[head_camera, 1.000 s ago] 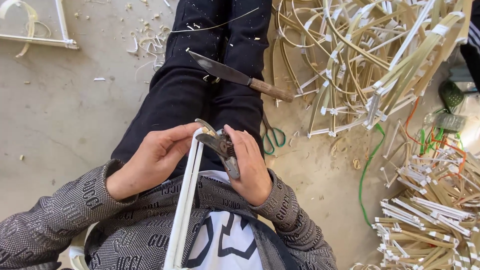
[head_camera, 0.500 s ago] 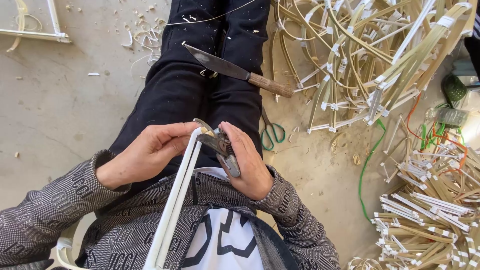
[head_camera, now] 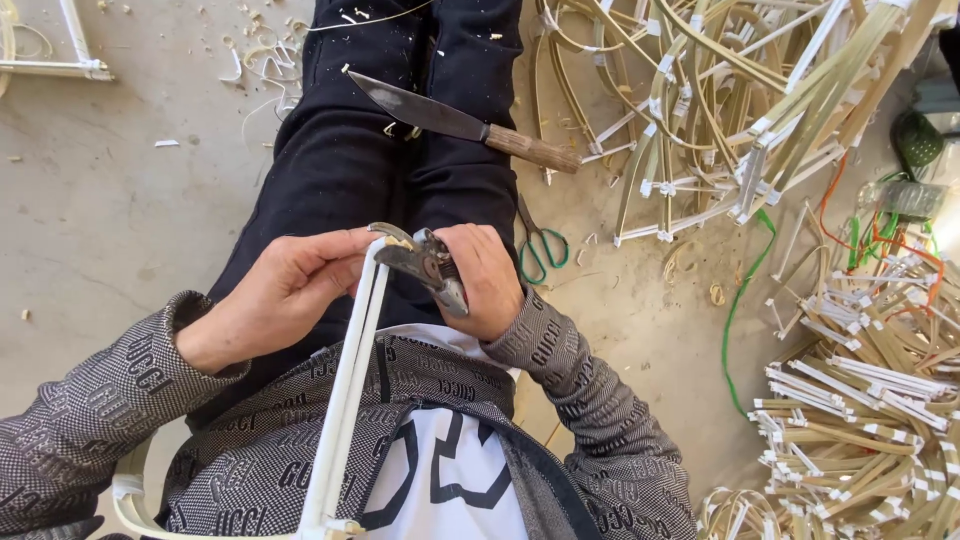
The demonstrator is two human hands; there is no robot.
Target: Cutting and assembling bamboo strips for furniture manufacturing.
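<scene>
My left hand (head_camera: pixel 280 295) pinches the top end of a pale bamboo strip frame (head_camera: pixel 345 390) that runs down across my chest. My right hand (head_camera: pixel 490 280) grips metal pruning shears (head_camera: pixel 425 265), whose jaws close on the tip of the strip beside my left fingers. Both hands meet over my lap. A long knife (head_camera: pixel 440 118) with a wooden handle lies across my black trousers, apart from both hands.
Green-handled scissors (head_camera: pixel 540 245) lie on the concrete floor by my right thigh. Heaps of bent and taped bamboo strips (head_camera: pixel 740 110) fill the upper right, with bundled frames (head_camera: pixel 870 400) at lower right. Green wire (head_camera: pixel 740 300) trails between them. Shavings (head_camera: pixel 255 55) scatter upper left.
The hands and shears stay together at the strip's tip. The strip's lower end has swung slightly left across my chest; the view shifted a little.
</scene>
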